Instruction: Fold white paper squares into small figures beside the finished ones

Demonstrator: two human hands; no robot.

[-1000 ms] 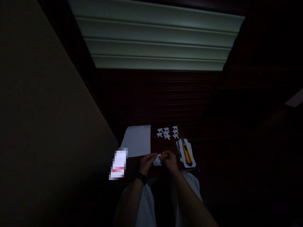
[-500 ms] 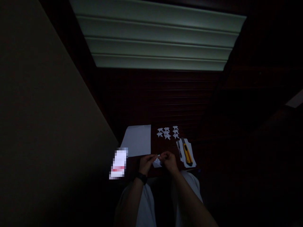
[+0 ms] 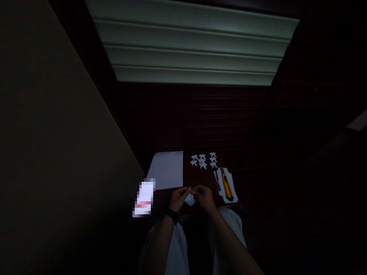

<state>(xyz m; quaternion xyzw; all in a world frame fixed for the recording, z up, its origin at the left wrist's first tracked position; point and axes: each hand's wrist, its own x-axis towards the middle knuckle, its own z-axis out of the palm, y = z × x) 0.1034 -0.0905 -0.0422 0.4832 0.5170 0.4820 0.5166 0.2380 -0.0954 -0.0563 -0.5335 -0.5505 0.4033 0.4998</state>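
A small piece of folded white paper (image 3: pixel 190 200) is held at the table's near edge, its lower corner pointing toward me. My left hand (image 3: pixel 178 197), with a dark watch at the wrist, pinches its top from the left. From the right, my right hand (image 3: pixel 203 195) pinches the same paper, fingertips almost meeting those of the left. The fingers cover the paper's upper part, so its folds there are hidden. Beyond the hands lie several small folded white paper figures (image 3: pixel 202 160) in loose columns.
A large white sheet (image 3: pixel 168 170) lies on the left of the dark table. To the right, a yellow utility knife (image 3: pixel 227 187) and a slim pen-like item (image 3: pixel 218 181) rest on white paper sheets (image 3: pixel 234 191). A blurred-out bright object (image 3: pixel 144 198) is at the left edge.
The folded paper has turned slightly, its lower corner now pointing more toward me. My fingertips have drawn closer together over its top. The other things lie as before.
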